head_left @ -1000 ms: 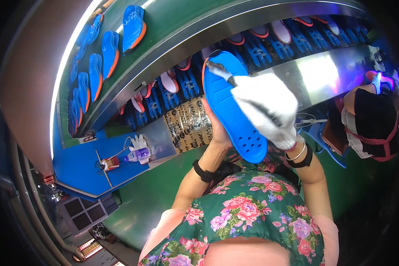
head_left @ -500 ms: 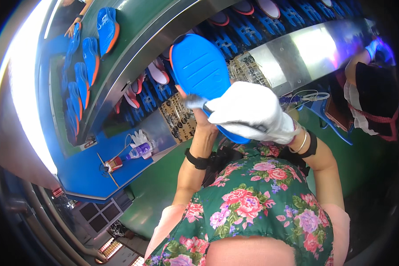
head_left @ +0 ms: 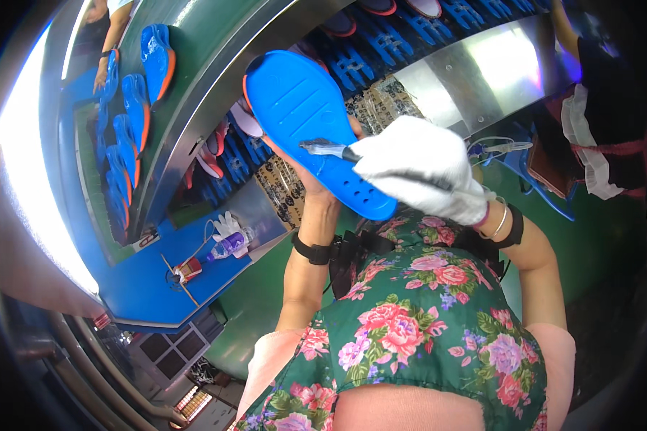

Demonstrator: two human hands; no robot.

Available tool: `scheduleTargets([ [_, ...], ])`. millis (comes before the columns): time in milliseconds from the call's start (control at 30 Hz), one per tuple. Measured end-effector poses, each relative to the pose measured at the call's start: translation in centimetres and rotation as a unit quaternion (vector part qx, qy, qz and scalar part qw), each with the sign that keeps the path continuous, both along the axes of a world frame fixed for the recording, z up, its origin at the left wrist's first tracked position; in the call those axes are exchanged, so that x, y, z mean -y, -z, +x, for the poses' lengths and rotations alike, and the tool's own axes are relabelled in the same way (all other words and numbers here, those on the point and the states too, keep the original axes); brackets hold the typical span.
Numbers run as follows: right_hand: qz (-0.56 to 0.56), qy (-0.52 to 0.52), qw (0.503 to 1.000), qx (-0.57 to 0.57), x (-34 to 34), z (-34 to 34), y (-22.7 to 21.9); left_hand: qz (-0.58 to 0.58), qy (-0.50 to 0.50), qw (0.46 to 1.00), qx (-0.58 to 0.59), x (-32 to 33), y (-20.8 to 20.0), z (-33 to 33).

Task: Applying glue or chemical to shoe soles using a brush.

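Note:
A blue shoe sole (head_left: 295, 100) with an orange edge is held up before me, its wide end pointing up and left. My left hand (head_left: 310, 178), bare, is closed around it from beneath, most of the fingers hidden behind the sole. My right hand (head_left: 417, 169), in a white knitted glove, grips a brush (head_left: 331, 149) with a dark handle. The bristles lie against the middle of the sole's upward face, close to its left edge. Raised ribs cross the wide part, and several small holes mark the narrow end.
Several blue and orange soles (head_left: 157, 59) lie on a green belt behind a metal rail at upper left, where another person's hand (head_left: 102, 75) reaches in. A blue table (head_left: 144, 280) bears a purple-labelled bottle (head_left: 228, 246) and a white glove. Another person (head_left: 589, 136) sits at right.
The sole has shifted left, and its holed narrow end is now uncovered. The brush has swung from the sole's left edge onto its face. The other person's hand at upper left has moved lower.

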State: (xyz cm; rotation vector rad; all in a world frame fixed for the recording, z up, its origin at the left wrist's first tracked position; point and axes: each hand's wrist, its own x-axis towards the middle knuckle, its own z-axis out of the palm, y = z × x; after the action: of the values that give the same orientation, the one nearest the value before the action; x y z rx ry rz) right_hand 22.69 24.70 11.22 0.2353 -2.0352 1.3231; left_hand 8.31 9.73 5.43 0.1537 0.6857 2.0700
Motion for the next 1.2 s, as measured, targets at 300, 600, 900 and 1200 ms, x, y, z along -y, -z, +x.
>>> scheduleTargets([
  [300,-0.016,-0.012,1.0,0.015,-0.1,0.7,0.4,0.138,0.094,0.985,0.047,-0.3,1.9,-1.9],
  [600,-0.047,-0.046,0.998,0.026,0.6,2.3,0.6,0.108,0.059,0.991,0.055,-0.1,3.1,-2.3],
  [900,-0.109,-0.172,0.978,0.045,0.2,3.2,1.2,0.115,0.097,0.985,0.086,-1.2,0.9,-2.7],
  [1200,0.121,-0.14,0.982,0.04,1.2,4.1,2.3,0.019,0.238,0.966,0.096,-1.8,0.8,-3.5],
])
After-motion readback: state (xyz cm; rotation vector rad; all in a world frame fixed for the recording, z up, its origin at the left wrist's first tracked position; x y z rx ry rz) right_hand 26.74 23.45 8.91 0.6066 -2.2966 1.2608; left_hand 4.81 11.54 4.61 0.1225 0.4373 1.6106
